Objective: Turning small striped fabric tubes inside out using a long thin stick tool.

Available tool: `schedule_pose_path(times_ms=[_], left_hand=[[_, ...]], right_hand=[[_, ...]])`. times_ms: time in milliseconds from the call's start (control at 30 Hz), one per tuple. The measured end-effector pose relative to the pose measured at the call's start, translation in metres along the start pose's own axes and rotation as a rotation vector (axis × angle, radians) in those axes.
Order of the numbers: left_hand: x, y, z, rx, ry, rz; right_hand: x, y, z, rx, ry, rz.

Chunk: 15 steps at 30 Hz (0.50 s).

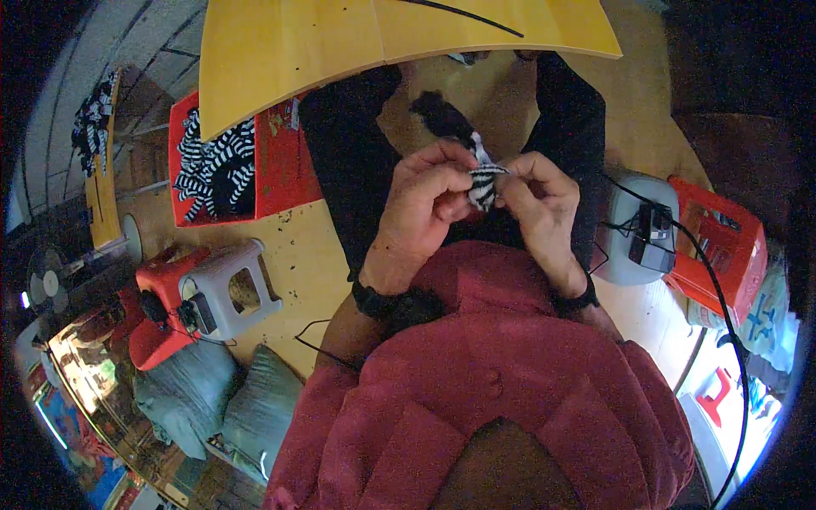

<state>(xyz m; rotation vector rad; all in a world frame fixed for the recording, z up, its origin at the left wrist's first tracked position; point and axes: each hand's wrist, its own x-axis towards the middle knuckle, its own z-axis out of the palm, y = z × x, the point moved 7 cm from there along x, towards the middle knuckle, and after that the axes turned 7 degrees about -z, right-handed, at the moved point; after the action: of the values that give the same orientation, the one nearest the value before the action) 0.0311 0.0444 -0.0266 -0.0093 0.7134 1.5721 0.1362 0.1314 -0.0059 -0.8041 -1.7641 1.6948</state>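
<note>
Over my lap I hold a small black-and-white striped fabric piece between both hands. My left hand pinches its left side with thumb and forefinger, the other fingers curled in. Its right edge is gripped by the fingertips of my right hand. A dark, soft-looking tuft extends up and left beyond the fingers and seems joined to the piece by a pale strip. Whether a needle or thread is in my fingers is too small to make out.
A yellow table edge curves just ahead. To the left, a red box holds several striped pieces. Grey stools with black devices stand at left and right. A black cable hangs at right; sacks lie lower left.
</note>
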Motion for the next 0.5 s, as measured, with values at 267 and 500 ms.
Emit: schedule_pose_path(times_ms=[267,500], left_hand=[[-0.006,0.004,0.006,0.306,0.12,0.129],[-0.018,0.02,0.015,0.693,0.356,0.448]], right_hand=[[0.002,-0.01,-0.006,-0.057,0.055,-0.296],[-0.001,-0.003,-0.004,0.177,-0.016,-0.119]])
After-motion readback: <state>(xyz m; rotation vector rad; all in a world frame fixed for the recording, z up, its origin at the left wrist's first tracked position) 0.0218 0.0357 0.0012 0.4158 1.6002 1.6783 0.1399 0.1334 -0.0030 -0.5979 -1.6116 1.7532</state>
